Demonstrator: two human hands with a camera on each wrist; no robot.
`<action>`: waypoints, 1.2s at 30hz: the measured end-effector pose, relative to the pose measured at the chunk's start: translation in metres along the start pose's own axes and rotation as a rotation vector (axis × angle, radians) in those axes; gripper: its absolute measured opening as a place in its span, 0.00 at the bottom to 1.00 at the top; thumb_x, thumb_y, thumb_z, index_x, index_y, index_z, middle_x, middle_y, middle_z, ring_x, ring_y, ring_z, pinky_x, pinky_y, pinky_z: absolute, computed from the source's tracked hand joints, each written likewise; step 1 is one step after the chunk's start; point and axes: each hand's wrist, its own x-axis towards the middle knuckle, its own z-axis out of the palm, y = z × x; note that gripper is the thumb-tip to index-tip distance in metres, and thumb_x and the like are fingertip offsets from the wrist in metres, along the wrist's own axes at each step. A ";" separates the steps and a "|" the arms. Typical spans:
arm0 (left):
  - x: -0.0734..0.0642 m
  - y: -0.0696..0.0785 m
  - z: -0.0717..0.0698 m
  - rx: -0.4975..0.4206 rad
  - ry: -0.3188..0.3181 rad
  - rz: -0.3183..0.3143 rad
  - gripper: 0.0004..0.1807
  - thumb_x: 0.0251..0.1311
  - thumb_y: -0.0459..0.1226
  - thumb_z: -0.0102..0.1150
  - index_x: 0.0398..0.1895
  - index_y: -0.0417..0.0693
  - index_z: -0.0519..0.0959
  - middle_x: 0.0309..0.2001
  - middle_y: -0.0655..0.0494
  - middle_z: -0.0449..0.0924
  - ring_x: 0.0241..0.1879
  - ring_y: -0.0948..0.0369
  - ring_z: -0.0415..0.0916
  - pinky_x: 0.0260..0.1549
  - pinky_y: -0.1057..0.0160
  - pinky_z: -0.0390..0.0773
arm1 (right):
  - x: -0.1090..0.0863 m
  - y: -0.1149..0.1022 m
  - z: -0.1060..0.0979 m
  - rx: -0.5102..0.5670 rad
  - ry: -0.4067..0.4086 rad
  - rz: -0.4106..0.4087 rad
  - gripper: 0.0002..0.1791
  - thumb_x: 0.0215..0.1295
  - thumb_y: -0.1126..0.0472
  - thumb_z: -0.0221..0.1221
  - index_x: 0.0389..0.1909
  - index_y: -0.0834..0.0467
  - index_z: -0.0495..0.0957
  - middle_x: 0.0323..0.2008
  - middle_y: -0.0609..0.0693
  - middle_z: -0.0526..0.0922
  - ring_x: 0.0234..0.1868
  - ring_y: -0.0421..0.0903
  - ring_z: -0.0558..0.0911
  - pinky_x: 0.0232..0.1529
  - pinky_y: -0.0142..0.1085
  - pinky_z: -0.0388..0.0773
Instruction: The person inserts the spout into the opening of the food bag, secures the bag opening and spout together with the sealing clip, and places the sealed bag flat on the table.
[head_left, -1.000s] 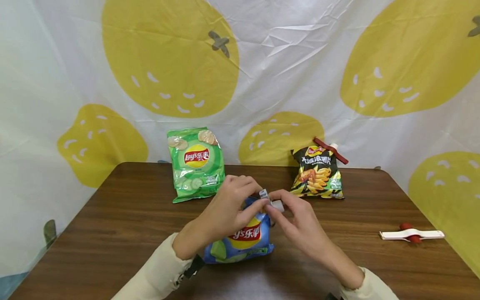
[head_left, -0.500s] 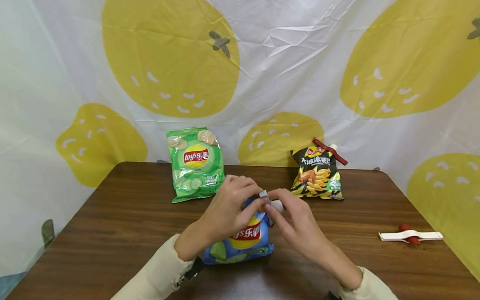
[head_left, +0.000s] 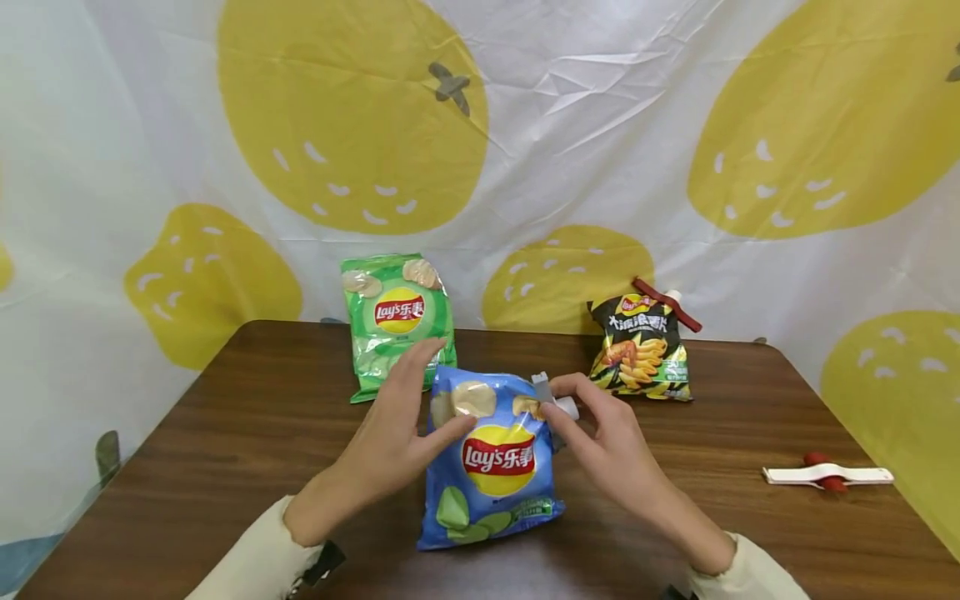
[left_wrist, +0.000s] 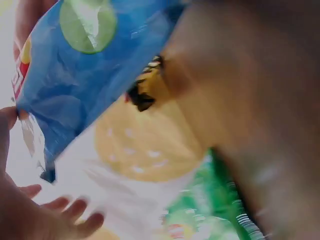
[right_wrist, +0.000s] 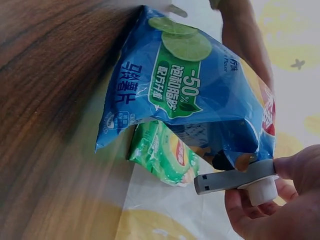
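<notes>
A blue chip bag (head_left: 457, 467) stands on the table in the middle of the head view, its printed front towards me. At its upper right corner my right hand (head_left: 611, 442) pinches a grey bag clip (right_wrist: 225, 181) with a white round cap (right_wrist: 262, 192). Clip and bag corner meet there in the right wrist view. On the bag's left side my left hand (head_left: 386, 429) is spread, fingers straight and apart. Its thumb (head_left: 448, 433) overlaps the bag's front, while the other fingers (left_wrist: 90, 225) are off the bag in the left wrist view.
Behind stands a green chip bag (head_left: 367, 321), partly covered by my left hand. At the back right is a black chip bag (head_left: 637, 333) with a dark red clip (head_left: 666, 302) across its corner. A white clip with a red knob (head_left: 870, 476) lies at the table's right.
My left hand has let go of the bag's top and moved left, its fingers spreading. The bag's front has come into fuller view. My right hand still pinches the clip.
</notes>
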 end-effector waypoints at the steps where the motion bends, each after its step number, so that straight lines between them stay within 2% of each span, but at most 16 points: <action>1: -0.005 -0.004 0.000 -0.087 -0.046 -0.053 0.45 0.61 0.52 0.66 0.76 0.53 0.54 0.70 0.52 0.63 0.67 0.56 0.65 0.64 0.46 0.66 | 0.000 0.001 -0.001 -0.002 0.005 0.002 0.06 0.71 0.61 0.60 0.46 0.51 0.78 0.40 0.45 0.81 0.39 0.42 0.81 0.35 0.34 0.82; 5: -0.021 -0.014 0.006 -0.377 -0.284 -0.238 0.44 0.60 0.50 0.68 0.74 0.60 0.53 0.62 0.58 0.74 0.58 0.61 0.75 0.57 0.52 0.74 | -0.001 0.002 -0.002 -0.010 0.017 0.005 0.07 0.71 0.61 0.60 0.47 0.52 0.78 0.40 0.47 0.81 0.38 0.42 0.81 0.32 0.33 0.81; 7: -0.026 -0.018 0.012 -0.456 -0.389 -0.275 0.45 0.59 0.49 0.70 0.74 0.63 0.53 0.61 0.60 0.74 0.57 0.62 0.76 0.56 0.55 0.75 | -0.002 0.002 -0.002 -0.015 0.027 0.011 0.07 0.71 0.61 0.60 0.47 0.53 0.78 0.41 0.48 0.81 0.37 0.42 0.81 0.32 0.33 0.81; 9: -0.030 -0.020 0.017 -0.470 -0.431 -0.273 0.47 0.57 0.48 0.72 0.74 0.62 0.53 0.61 0.61 0.75 0.57 0.63 0.75 0.57 0.57 0.74 | -0.002 0.003 -0.001 -0.010 0.034 0.025 0.07 0.71 0.61 0.60 0.48 0.53 0.77 0.41 0.48 0.82 0.38 0.43 0.81 0.32 0.33 0.81; 12: -0.034 -0.021 0.023 -0.490 -0.418 -0.245 0.47 0.56 0.44 0.73 0.74 0.57 0.53 0.60 0.56 0.77 0.55 0.61 0.78 0.53 0.60 0.77 | -0.003 0.005 -0.002 -0.006 0.035 0.066 0.09 0.71 0.59 0.60 0.49 0.53 0.77 0.41 0.47 0.82 0.39 0.43 0.80 0.34 0.33 0.80; 15: -0.035 -0.021 0.025 -0.536 -0.399 -0.219 0.40 0.59 0.37 0.70 0.70 0.50 0.58 0.60 0.48 0.77 0.55 0.58 0.79 0.50 0.61 0.79 | -0.008 0.008 -0.005 0.011 0.006 0.111 0.12 0.70 0.57 0.61 0.52 0.53 0.75 0.43 0.48 0.81 0.40 0.43 0.80 0.37 0.33 0.81; 18: -0.036 -0.022 0.026 -0.584 -0.404 -0.201 0.31 0.61 0.29 0.65 0.63 0.46 0.61 0.60 0.45 0.76 0.55 0.56 0.80 0.49 0.61 0.80 | -0.016 0.012 -0.012 0.039 -0.042 0.142 0.17 0.70 0.58 0.61 0.56 0.53 0.72 0.45 0.51 0.80 0.41 0.45 0.82 0.40 0.35 0.82; 20: -0.037 -0.023 0.027 -0.595 -0.409 -0.183 0.28 0.62 0.26 0.63 0.61 0.46 0.62 0.60 0.44 0.76 0.54 0.56 0.81 0.49 0.61 0.80 | -0.021 0.015 -0.015 0.056 -0.077 0.162 0.19 0.70 0.59 0.61 0.59 0.54 0.70 0.48 0.53 0.79 0.44 0.47 0.83 0.44 0.38 0.82; 22: -0.038 -0.024 0.027 -0.590 -0.410 -0.172 0.27 0.63 0.25 0.61 0.61 0.47 0.62 0.59 0.43 0.77 0.50 0.57 0.83 0.46 0.62 0.81 | -0.027 0.018 -0.018 0.026 -0.091 0.185 0.22 0.71 0.57 0.61 0.62 0.54 0.68 0.51 0.54 0.78 0.48 0.49 0.82 0.48 0.39 0.81; 25: -0.040 -0.024 0.028 -0.583 -0.399 -0.161 0.27 0.63 0.25 0.61 0.60 0.47 0.62 0.57 0.42 0.78 0.44 0.59 0.85 0.41 0.63 0.83 | -0.035 0.020 -0.019 -0.082 -0.042 0.255 0.23 0.71 0.53 0.60 0.61 0.54 0.67 0.51 0.53 0.79 0.50 0.48 0.82 0.48 0.39 0.81; 27: -0.041 -0.024 0.028 -0.574 -0.386 -0.153 0.26 0.63 0.25 0.61 0.60 0.47 0.63 0.56 0.42 0.79 0.41 0.59 0.85 0.38 0.62 0.84 | -0.042 0.020 -0.018 -0.155 -0.002 0.314 0.21 0.70 0.50 0.61 0.57 0.56 0.69 0.46 0.52 0.81 0.46 0.45 0.82 0.44 0.36 0.81; 29: -0.040 -0.023 0.028 -0.564 -0.376 -0.147 0.26 0.62 0.25 0.61 0.59 0.48 0.63 0.55 0.42 0.80 0.39 0.59 0.85 0.35 0.61 0.84 | -0.048 0.019 -0.017 -0.171 -0.007 0.387 0.18 0.70 0.48 0.60 0.50 0.56 0.73 0.40 0.50 0.81 0.39 0.43 0.82 0.37 0.35 0.81; 32: -0.039 -0.021 0.028 -0.542 -0.368 -0.167 0.27 0.63 0.25 0.61 0.60 0.50 0.63 0.52 0.44 0.81 0.34 0.59 0.85 0.28 0.58 0.84 | -0.056 0.019 -0.014 -0.074 -0.136 0.451 0.18 0.75 0.47 0.54 0.46 0.59 0.76 0.36 0.52 0.82 0.34 0.46 0.82 0.29 0.35 0.81; 34: -0.038 -0.018 0.028 -0.506 -0.363 -0.197 0.29 0.64 0.27 0.62 0.62 0.53 0.62 0.48 0.46 0.82 0.29 0.59 0.85 0.21 0.56 0.83 | -0.061 0.019 -0.013 0.030 -0.241 0.471 0.22 0.78 0.47 0.49 0.54 0.62 0.76 0.43 0.59 0.83 0.37 0.49 0.84 0.29 0.37 0.82; 36: -0.036 -0.016 0.028 -0.460 -0.358 -0.231 0.31 0.64 0.30 0.63 0.66 0.57 0.61 0.44 0.47 0.83 0.23 0.59 0.83 0.15 0.55 0.80 | -0.064 0.020 -0.011 0.130 -0.333 0.453 0.26 0.79 0.49 0.46 0.63 0.66 0.70 0.51 0.66 0.80 0.44 0.53 0.84 0.32 0.39 0.84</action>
